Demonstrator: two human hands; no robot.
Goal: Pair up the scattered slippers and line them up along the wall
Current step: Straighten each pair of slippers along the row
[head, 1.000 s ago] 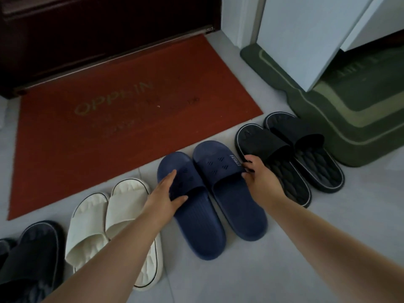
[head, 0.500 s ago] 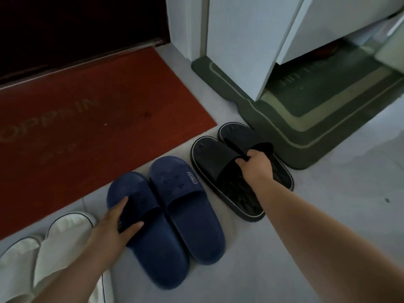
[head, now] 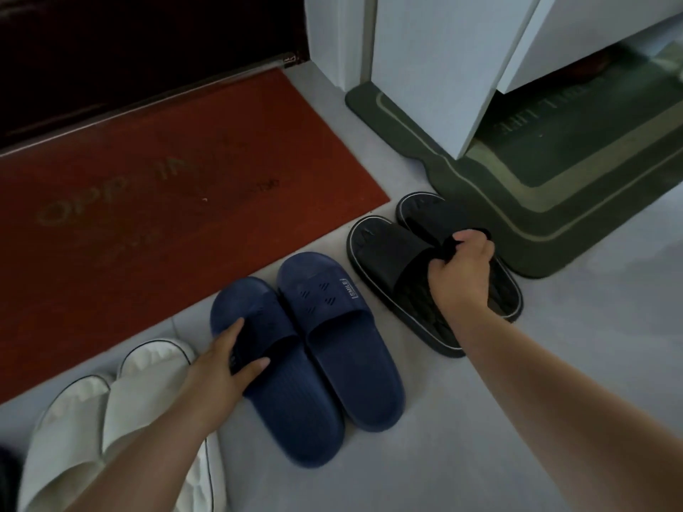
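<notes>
So my right hand (head: 462, 275) is curling tight round the straps of the black rubber slides with quilted footbeds (head: 388, 253), just off the bristly red doormat (head: 148, 197)'s right corner. My left hand (head: 221, 367) is lying spread on the smooth navy ribbed slides (head: 332, 345) along the mat's near edge.

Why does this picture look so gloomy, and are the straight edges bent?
In the head view the light is dim and flat: the black slippers under the right hand lose most detail, and the door is nearly plain dark. In the same view the wide lens tilts the edges of the white cabinet. No glare; the label on the navy slipper is sharp.
</notes>
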